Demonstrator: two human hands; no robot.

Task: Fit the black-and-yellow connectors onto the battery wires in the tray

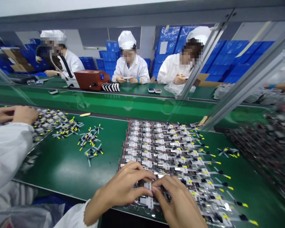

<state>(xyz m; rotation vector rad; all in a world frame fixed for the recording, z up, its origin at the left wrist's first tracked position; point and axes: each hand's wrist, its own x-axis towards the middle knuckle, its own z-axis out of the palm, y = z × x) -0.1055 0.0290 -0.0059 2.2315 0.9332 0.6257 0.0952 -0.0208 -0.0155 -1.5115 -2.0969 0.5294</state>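
Rows of small white parts with red wires, black pieces and yellow tips fill a clear tray (160,148) in front of me. Over the tray's near left part, my left hand (127,180) has its thumb and fingers closed around a small white part (147,186). My right hand (172,196) meets it from the right, its thumb and index finger pinched at that part's right edge. What the right fingertips hold, if anything, is too small to make out. More white parts (147,202) lie just below the fingertips.
Loose yellow-tipped pieces (90,139) lie on the green table (61,167). At left, a co-worker's hands (19,114) are over another tray (41,125). More trays (263,152) stand at right. Beyond a metal frame (199,63), people in white sit by a brown machine (89,79).
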